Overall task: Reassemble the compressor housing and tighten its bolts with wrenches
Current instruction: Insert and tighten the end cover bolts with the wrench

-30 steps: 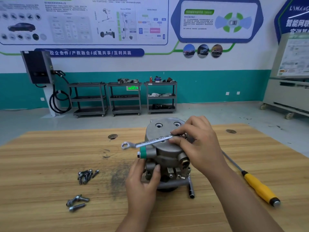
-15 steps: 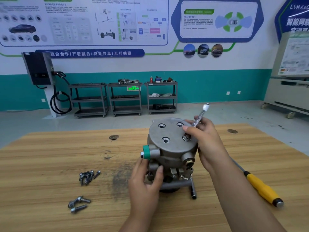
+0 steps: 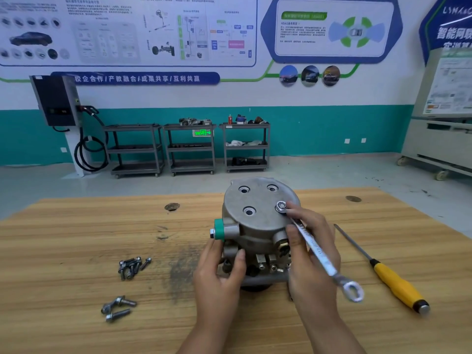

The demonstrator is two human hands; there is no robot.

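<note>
A grey metal compressor (image 3: 258, 221) stands upright at the middle of the wooden table (image 3: 76, 238), with a green cap on its left port. Its round top cover shows three empty bolt holes and one bolt (image 3: 281, 206) seated at the right. A silver wrench (image 3: 321, 259) sits on that bolt, its handle running down to the right. My right hand (image 3: 311, 251) grips the wrench shaft beside the compressor. My left hand (image 3: 219, 274) holds the compressor's lower left side, thumb on the body.
Several loose bolts (image 3: 132, 267) lie left of the compressor, with a few more bolts (image 3: 117, 307) nearer the front. A yellow-handled screwdriver (image 3: 393, 277) lies on the right. A dark smudge marks the wood left of the compressor. Carts stand by the far wall.
The wrench handle has swung clockwise round the bolt, from pointing left across the cover, through pointing away, to pointing down right toward me. My left hand has stayed on the compressor.
</note>
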